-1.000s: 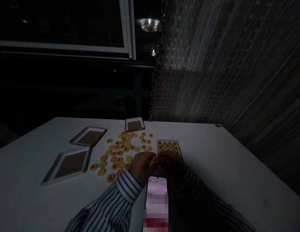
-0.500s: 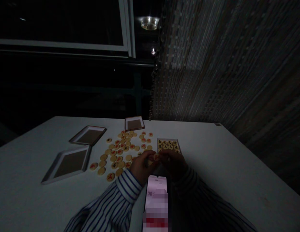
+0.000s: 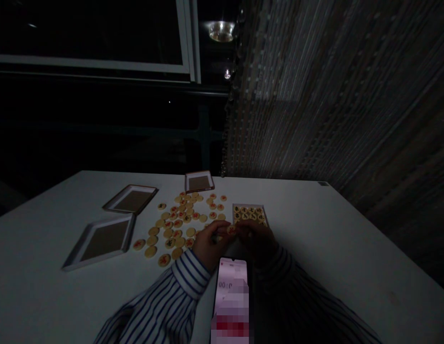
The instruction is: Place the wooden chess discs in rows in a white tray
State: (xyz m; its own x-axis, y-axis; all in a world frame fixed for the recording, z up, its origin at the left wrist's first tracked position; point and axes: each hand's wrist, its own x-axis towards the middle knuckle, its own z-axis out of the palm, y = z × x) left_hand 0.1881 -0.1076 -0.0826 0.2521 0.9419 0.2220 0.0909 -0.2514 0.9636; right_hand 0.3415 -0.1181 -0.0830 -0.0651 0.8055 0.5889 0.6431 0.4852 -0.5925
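Note:
A round wooden Chinese chess piece (image 3: 231, 230) with a red character is between the fingertips of my two hands, at the middle of the table. My left hand (image 3: 209, 243) is closed on its left side. From the right, my right hand (image 3: 258, 241) pinches it, though its fingers are dark and partly hidden. Just beyond my right hand lies a shallow box (image 3: 265, 214) with rows of black-character pieces (image 3: 245, 210) face up. Left of my hands, many loose pieces (image 3: 177, 223) are scattered, some showing red or black characters, others blank sides.
A lit phone (image 3: 231, 282) lies between my forearms. Two shallow open trays, a brown-rimmed one (image 3: 155, 192) and a white-rimmed one (image 3: 69, 263), lie at the left, and a third tray (image 3: 212, 188) at the back. A bead curtain (image 3: 279, 119) hangs beyond the white table (image 3: 333, 248).
The piece between my hands has tilted, so its red character shows more plainly. My hands stay in nearly the same place. The view has shifted very slightly.

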